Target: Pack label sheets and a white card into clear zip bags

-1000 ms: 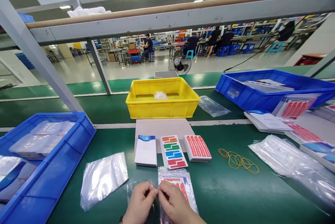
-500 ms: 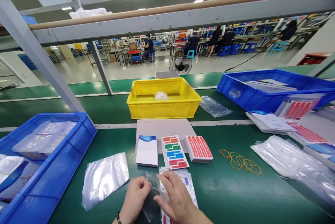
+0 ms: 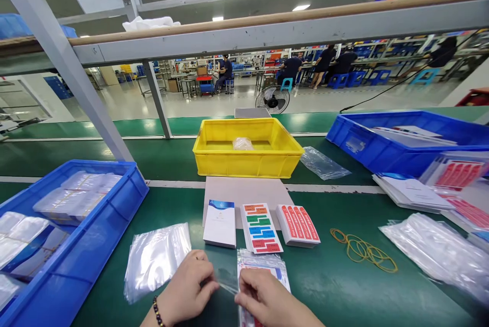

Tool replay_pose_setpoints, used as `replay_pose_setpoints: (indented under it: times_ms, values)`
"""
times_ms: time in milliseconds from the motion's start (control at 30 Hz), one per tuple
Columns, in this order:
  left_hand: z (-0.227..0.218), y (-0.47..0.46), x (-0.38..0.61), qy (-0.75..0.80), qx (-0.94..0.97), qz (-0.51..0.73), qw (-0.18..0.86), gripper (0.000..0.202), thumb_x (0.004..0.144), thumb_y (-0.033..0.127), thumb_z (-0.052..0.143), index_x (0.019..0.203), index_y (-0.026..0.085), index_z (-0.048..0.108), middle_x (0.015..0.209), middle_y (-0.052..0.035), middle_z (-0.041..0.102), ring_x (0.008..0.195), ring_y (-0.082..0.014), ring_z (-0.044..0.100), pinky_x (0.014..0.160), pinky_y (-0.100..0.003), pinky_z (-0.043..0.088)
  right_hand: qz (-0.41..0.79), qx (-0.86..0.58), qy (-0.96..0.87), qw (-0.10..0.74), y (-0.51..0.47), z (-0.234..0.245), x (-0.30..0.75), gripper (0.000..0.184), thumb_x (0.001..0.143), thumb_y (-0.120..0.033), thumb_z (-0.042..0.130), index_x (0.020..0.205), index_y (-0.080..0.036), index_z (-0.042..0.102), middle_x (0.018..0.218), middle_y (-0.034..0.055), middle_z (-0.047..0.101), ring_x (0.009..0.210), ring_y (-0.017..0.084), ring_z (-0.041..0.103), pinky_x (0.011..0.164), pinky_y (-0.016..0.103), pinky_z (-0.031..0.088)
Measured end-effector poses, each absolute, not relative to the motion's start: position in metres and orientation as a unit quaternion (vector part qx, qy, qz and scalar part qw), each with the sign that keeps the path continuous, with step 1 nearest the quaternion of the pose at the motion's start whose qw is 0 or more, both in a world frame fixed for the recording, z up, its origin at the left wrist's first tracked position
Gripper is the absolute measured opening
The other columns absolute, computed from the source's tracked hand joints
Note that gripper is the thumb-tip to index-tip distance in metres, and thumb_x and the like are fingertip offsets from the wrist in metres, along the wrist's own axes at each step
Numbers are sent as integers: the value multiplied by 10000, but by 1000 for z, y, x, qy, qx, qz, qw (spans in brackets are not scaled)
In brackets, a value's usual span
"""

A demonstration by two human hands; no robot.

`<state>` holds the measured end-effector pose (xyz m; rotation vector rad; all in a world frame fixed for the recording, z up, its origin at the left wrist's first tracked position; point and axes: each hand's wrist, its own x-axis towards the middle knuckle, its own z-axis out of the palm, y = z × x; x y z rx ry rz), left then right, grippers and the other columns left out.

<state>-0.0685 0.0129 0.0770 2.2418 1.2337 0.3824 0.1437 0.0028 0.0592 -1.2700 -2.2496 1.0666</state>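
A clear plastic bag [image 3: 228, 286] is stretched between my two hands. My left hand [image 3: 193, 283], with a beaded bracelet at the wrist, is closed on one side of it. Thumb and fingers of my right hand [image 3: 263, 291] pinch the other side. Under the right hand lies a pile of filled clear bags [image 3: 280, 268] with printed cards inside. Just beyond stand a white booklet stack [image 3: 219, 225], a stack of colored label sheets [image 3: 262, 227] and a stack of red-striped cards [image 3: 298, 223]. A pile of flat clear bags [image 3: 156, 261] lies left of my left hand.
A blue bin [image 3: 114, 215] with banded packs stands left; a yellow bin [image 3: 248, 164] sits ahead, a blue bin [image 3: 355, 146] behind right. Rubber bands [image 3: 362, 250] and a heap of plastic bags [image 3: 431, 250] lie right. A metal beam [image 3: 267, 31] crosses above.
My right hand has gone from spread fingers to a pinch on the bag's edge. My left hand has moved slightly left, drawing the bag taut. The camera view has shifted left.
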Motion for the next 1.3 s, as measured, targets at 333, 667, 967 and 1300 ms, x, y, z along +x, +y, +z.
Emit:
replay_pose_setpoints:
  times_ms: [333, 667, 967, 1300]
  values:
    - [39, 17, -75, 502, 627, 233, 548, 305, 706, 392, 603, 536, 161, 500, 547, 42, 439, 577, -111, 392, 575, -236, 287, -2, -444, -849, 286, 63, 25, 109, 297, 720, -95, 561, 1013, -138, 580, 951, 111, 599, 889, 247, 489, 766, 375, 372]
    - [19, 23, -61, 429, 226, 380, 788, 596, 742, 657, 430, 870, 109, 627, 480, 6, 560, 359, -101, 451, 384, -218, 316, 26, -367, -873, 320, 24, 46, 113, 167, 813, -167, 476, 674, -179, 567, 694, 24, 545, 670, 156, 450, 614, 294, 325]
    - [33, 18, -50, 351, 217, 353, 840, 304, 659, 304, 717, 842, 63, 694, 795, -145, 737, 736, -252, 682, 692, -326, 484, 55, -666, -733, 131, 92, 49, 188, 389, 817, -119, 467, 1205, -105, 488, 1245, 205, 468, 1048, 308, 527, 795, 386, 423]
    - [33, 26, -2, 313, 332, 271, 848, 417, 546, 405, 768, 754, 46, 724, 709, -147, 729, 631, -210, 665, 638, -268, 440, 72, -686, -721, 67, 122, 58, 205, 255, 724, -199, 599, 968, -142, 551, 987, 111, 593, 884, 252, 593, 677, 291, 373]
